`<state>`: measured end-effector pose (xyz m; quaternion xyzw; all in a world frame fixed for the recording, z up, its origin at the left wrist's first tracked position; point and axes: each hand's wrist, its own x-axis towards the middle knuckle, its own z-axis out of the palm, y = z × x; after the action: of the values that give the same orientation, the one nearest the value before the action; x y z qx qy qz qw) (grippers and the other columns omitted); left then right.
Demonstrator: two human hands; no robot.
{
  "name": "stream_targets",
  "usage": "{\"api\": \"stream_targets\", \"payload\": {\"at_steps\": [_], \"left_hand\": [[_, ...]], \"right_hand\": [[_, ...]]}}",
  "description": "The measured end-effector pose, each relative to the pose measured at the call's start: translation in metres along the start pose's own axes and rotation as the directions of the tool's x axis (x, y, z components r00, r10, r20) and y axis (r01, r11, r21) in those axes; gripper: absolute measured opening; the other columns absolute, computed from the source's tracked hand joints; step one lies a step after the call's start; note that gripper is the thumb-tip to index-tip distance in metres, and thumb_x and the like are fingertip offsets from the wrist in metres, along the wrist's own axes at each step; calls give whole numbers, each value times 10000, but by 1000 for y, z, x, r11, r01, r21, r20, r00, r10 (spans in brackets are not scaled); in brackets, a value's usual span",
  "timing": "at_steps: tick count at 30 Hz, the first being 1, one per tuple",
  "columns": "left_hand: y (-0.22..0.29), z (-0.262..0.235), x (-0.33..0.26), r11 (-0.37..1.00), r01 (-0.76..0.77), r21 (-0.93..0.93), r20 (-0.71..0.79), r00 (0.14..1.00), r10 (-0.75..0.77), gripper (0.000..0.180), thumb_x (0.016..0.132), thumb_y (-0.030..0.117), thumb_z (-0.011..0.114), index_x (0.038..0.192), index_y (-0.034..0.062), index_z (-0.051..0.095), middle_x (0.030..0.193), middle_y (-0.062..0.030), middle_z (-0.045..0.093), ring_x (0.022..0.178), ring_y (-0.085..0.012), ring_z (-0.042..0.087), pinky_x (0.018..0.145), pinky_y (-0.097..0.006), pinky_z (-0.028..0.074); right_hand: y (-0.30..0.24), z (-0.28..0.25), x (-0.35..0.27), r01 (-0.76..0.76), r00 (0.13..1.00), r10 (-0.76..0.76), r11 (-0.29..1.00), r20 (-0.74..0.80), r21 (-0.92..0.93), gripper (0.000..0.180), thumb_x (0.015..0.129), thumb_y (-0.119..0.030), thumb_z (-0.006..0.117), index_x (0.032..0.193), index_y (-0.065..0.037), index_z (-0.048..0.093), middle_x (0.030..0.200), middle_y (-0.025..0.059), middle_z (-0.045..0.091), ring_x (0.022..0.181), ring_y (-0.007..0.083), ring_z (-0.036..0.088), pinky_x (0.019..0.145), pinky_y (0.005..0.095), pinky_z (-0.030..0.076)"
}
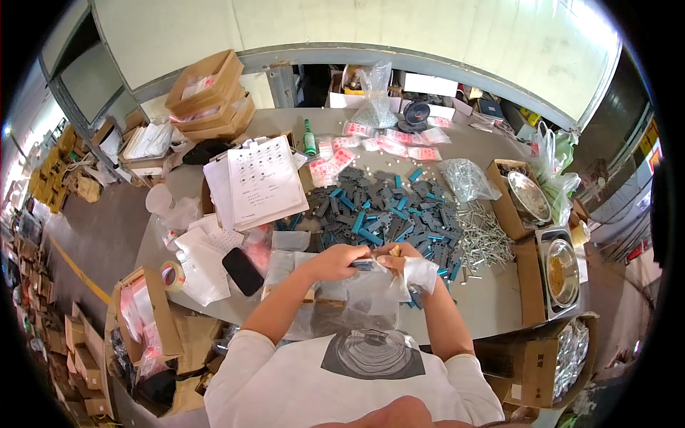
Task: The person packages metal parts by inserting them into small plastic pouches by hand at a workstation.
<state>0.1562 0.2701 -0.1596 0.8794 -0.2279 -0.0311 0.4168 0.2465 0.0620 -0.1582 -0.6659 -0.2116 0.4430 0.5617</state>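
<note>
Both of my hands meet at the table's near edge. My left hand [335, 262] is closed around a small dark grey-blue piece [362, 264]; its exact kind is hidden by the fingers. Close beside it, my right hand [397, 258] is pinched, but what its fingers hold is too small to tell. White wrapping [421, 274] covers the right wrist. Clear plastic bags [364, 307] lie beneath my hands. Just beyond spreads a heap of dark grey plastic parts [385, 207] mixed with blue ones, with a pile of metal screws [481, 239] to its right.
Paper sheets [265, 178], a black phone [243, 272] and a tape roll [171, 275] lie at left. Behind the heap are a green bottle [309, 139], red-printed packets [392, 145] and a bag of screws [467, 178]. Metal bowls [562, 274] stand at right; cardboard boxes [146, 314] flank me.
</note>
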Motion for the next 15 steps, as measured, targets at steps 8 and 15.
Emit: {"api": "stream_targets", "payload": {"at_steps": [8,15], "left_hand": [[19,15,18,977,203,-59,-52,977,-206,329,880,307,486,791,16,611,677,-195,568,676,-356,575,582,-422,416],[15,36,31,926,152,345,-182,979,-93,320,875,291,474,710,40,582,636,-178,554,617,-368,558,542,-443,419]], "right_hand": [[17,1,3,312,938,-325,943,-120,-120,104,820,-96,586,893,-23,596,670,-1,540,553,83,483,485,255,384],[15,9,10,183,890,-293,931,-348,-316,165,827,-162,574,774,-8,601,587,36,541,480,121,491,473,283,404]]}}
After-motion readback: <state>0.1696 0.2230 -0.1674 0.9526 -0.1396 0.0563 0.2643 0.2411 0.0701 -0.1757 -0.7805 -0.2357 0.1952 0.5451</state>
